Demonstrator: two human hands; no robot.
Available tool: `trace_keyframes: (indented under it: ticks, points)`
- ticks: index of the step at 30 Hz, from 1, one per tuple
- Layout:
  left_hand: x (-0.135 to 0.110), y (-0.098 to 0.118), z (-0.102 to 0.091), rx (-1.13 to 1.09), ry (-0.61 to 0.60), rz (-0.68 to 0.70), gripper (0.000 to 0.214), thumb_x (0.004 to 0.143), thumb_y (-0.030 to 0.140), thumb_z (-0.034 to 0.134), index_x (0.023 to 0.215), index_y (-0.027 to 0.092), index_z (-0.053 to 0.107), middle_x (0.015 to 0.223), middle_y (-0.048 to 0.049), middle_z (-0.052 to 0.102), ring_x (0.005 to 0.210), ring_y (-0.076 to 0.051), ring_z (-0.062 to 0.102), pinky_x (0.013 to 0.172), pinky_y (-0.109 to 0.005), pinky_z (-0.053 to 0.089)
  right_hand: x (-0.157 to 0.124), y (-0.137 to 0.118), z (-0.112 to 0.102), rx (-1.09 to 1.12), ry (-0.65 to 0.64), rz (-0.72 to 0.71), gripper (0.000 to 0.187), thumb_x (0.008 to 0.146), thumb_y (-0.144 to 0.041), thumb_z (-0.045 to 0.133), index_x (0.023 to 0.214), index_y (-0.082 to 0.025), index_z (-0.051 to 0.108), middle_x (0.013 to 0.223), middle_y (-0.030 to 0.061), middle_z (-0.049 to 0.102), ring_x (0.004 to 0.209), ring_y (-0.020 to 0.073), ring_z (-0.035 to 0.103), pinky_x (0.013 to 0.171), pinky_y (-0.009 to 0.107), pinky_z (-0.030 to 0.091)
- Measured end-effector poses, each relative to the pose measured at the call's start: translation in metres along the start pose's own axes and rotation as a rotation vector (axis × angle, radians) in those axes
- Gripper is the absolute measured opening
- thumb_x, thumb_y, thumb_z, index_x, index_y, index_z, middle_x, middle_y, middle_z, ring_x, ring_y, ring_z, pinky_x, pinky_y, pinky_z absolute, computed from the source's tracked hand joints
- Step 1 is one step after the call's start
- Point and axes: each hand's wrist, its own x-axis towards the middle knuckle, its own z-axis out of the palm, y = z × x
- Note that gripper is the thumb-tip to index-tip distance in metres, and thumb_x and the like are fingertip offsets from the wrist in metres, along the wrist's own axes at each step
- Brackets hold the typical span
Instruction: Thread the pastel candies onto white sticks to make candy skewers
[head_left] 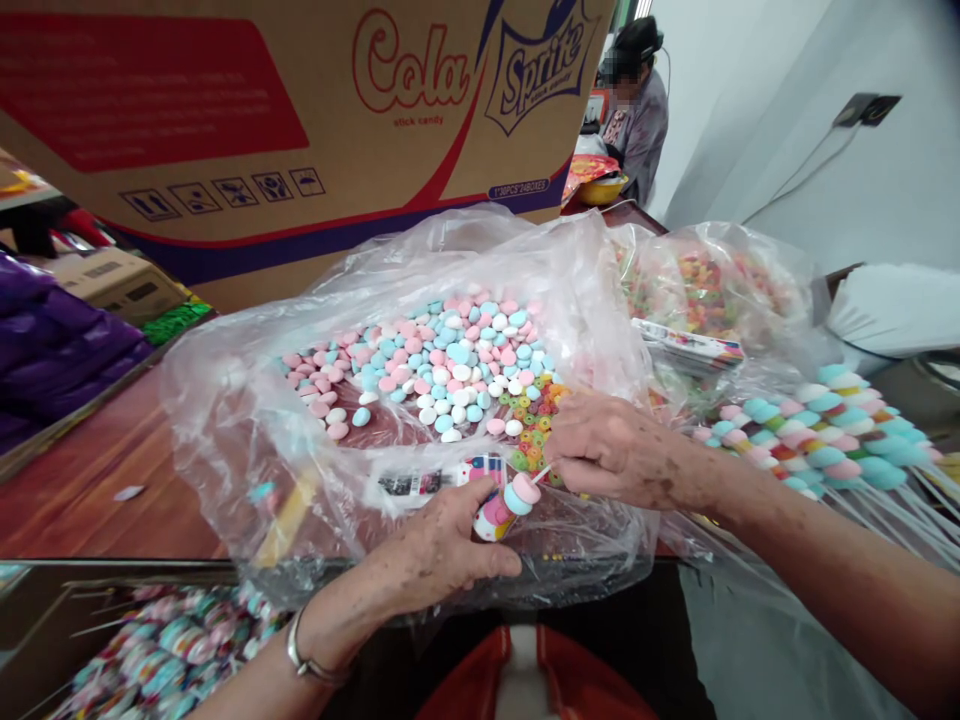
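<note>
My left hand (435,550) is closed round a short stack of pink, white and blue candy discs (504,506) threaded on a thin stick. My right hand (607,447) pinches the stick's upper end just right of the stack. Both hands hover over an open clear plastic bag (247,440) that holds a heap of loose pink, blue and white candy discs (435,365) and a patch of small coloured rings (534,432).
A large Cola/Sprite cardboard box (262,120) stands behind the bag. Several finished candy sticks (817,440) lie at right, more (165,650) at lower left. A second bag of coloured rings (705,285) sits at back right. Another person (637,110) works in the background. The wooden table (90,480) shows at left.
</note>
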Motion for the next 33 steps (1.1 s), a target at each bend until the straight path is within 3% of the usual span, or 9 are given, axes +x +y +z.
trace_keyframes:
  ticks: [3,9,14,19,23,29,33]
  points:
    - [0.002,-0.001,-0.002,0.206,0.117,0.066,0.038,0.074,0.040,0.074,0.102,0.019,0.060,0.085,0.0019,0.061,0.076,-0.017,0.051,0.065,-0.024,0.036,0.000,-0.003,0.000,-0.004,-0.005,0.022,0.025,0.082,-0.009,0.047,0.058,-0.017,0.051,0.060,-0.0011,0.050,0.062,0.0127,0.041,0.066,0.028,0.032]
    - [0.004,-0.002,0.005,0.304,0.120,0.081,0.038,0.076,0.042,0.071,0.103,0.018,0.059,0.086,-0.0009,0.062,0.078,-0.019,0.052,0.069,-0.027,0.038,0.002,-0.006,0.010,-0.067,0.038,-0.022,0.027,0.092,-0.018,0.046,0.068,-0.017,0.058,0.068,0.0017,0.058,0.067,0.0146,0.046,0.070,0.030,0.033]
    - [0.003,-0.003,0.002,-0.013,-0.078,-0.074,0.050,0.074,0.044,0.074,0.112,0.020,0.053,0.066,0.0061,0.053,0.048,-0.010,0.044,0.046,-0.022,0.033,0.002,0.008,0.008,-0.108,0.030,-0.078,0.027,0.095,-0.021,0.047,0.071,-0.017,0.059,0.070,0.0018,0.058,0.071,0.0155,0.045,0.071,0.030,0.032]
    - [0.003,-0.003,-0.009,-0.116,-0.228,-0.166,0.051,0.066,0.036,0.081,0.106,0.017,0.056,0.063,0.0053,0.056,0.048,-0.010,0.050,0.043,-0.019,0.036,-0.001,0.013,0.004,-0.083,0.004,-0.112,0.024,0.094,-0.021,0.049,0.073,-0.017,0.060,0.071,0.0013,0.057,0.072,0.0155,0.044,0.072,0.030,0.031]
    - [0.006,0.000,-0.008,-0.152,-0.180,-0.131,0.054,0.067,0.036,0.080,0.111,0.019,0.054,0.067,0.0068,0.055,0.047,-0.008,0.048,0.043,-0.018,0.037,0.000,0.007,0.007,-0.065,0.017,-0.092,0.026,0.093,-0.018,0.048,0.068,-0.017,0.058,0.067,0.0004,0.056,0.070,0.0146,0.043,0.070,0.030,0.031]
    - [0.013,0.005,0.009,0.089,-0.087,-0.073,0.040,0.070,0.026,0.074,0.106,0.019,0.058,0.065,0.0049,0.056,0.051,-0.012,0.051,0.045,-0.020,0.037,0.004,-0.003,0.028,0.008,-0.056,-0.078,0.026,0.089,-0.018,0.051,0.065,-0.016,0.059,0.065,0.0009,0.058,0.068,0.0141,0.046,0.071,0.030,0.034]
    - [0.013,0.008,0.012,0.069,-0.080,-0.073,0.043,0.070,0.027,0.074,0.109,0.021,0.055,0.062,0.0062,0.054,0.049,-0.012,0.049,0.044,-0.021,0.036,0.004,0.001,0.027,0.019,-0.064,-0.060,0.026,0.090,-0.017,0.049,0.066,-0.016,0.059,0.067,0.0013,0.059,0.069,0.0141,0.047,0.071,0.029,0.034]
